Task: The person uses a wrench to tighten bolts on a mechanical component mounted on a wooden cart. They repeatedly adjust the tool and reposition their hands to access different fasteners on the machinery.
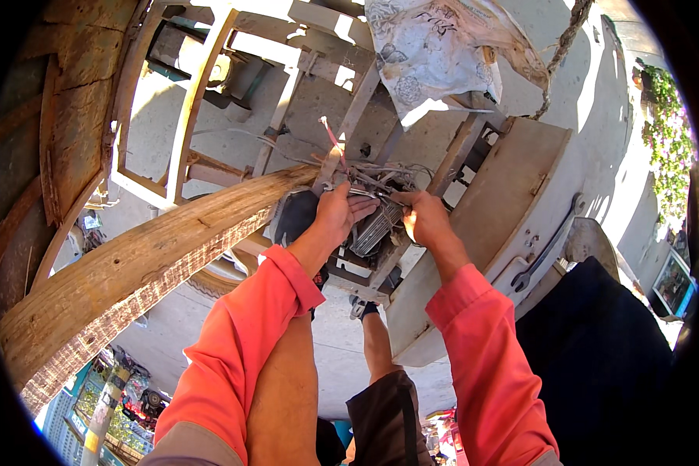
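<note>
My left hand (339, 213) lies palm up above a ribbed metal housing (377, 231). A thin silver metal piece (361, 193) rests between its thumb and fingers. Just to the right, my right hand (427, 219) is closed in a pinch at the end of the wires; what it grips is too small to make out. Beyond both hands runs a tangle of loose wires (392, 172), and a red wire (334, 136) sticks up from it. The housing sits inside a metal frame (349, 116), partly covered by my hands. A dark rounded part (297, 216) stands beside my left wrist.
A long wooden beam (155, 252) slants in from the lower left. A grey metal panel (481, 241) flanks my right arm, with a large wrench (547, 245) on it. A stained white sack (435, 54) hangs over the frame. Rusty sheet metal (70, 101) rises at left.
</note>
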